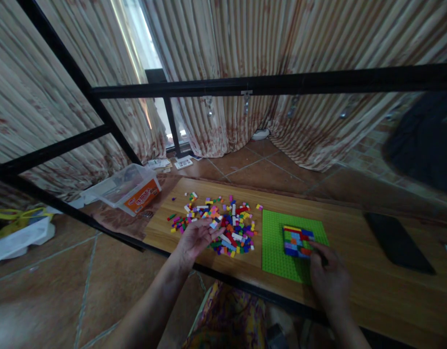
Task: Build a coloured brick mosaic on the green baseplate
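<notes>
My left hand [199, 236] is palm up over the near side of a pile of loose building bricks [241, 225]. A few small white and blue bricks [215, 223] rest at its half-curled fingers. On the green baseplate [274, 242] is a low block of bricks [296, 240] in rows of blue, red, yellow, orange and green. My right hand [328, 271] is at the right edge of that block, thumb and index finger close together and touching it. Whatever sits between those fingertips is hidden.
A dark flat phone or tablet [398, 242] lies on the wooden table [350, 237], right of the baseplate. On the floor at left stands a clear plastic box [125, 186] with an orange label. A black metal rail [216, 87] crosses beyond the table, before striped curtains [238, 43].
</notes>
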`<state>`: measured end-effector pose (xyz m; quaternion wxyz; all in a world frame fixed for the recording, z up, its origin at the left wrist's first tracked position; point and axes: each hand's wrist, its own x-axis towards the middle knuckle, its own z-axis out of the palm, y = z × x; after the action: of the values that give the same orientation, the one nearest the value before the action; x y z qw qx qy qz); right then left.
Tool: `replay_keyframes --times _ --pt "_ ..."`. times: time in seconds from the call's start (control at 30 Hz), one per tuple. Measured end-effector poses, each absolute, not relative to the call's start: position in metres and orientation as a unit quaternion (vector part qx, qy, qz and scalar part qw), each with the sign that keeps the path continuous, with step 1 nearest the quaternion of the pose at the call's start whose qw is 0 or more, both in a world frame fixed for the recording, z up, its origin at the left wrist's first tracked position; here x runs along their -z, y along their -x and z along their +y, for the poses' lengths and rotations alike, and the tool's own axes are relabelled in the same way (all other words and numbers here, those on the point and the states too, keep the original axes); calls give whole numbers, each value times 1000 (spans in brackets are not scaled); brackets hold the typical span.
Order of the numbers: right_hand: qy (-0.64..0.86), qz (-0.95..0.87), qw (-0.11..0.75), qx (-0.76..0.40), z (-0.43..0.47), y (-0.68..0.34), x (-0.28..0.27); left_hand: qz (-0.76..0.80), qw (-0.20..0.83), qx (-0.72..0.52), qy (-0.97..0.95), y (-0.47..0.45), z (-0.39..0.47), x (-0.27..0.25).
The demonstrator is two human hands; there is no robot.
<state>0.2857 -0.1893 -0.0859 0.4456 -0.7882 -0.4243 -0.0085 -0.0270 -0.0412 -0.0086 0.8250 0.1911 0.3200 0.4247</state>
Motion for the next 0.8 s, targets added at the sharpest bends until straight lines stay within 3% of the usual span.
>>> replay_keyframes --times 0.17,0.5,0.8 --pt "777 -434 456 13 -190 -286 88 318 846 -397 -156 20 -48 3" --pt "782 -427 454 16 -188 -285 87 303 843 -360 -263 18 -59 0" --pt "777 -432 458 20 -188 -284 85 386 781 -359 -333 7 -63 -6"
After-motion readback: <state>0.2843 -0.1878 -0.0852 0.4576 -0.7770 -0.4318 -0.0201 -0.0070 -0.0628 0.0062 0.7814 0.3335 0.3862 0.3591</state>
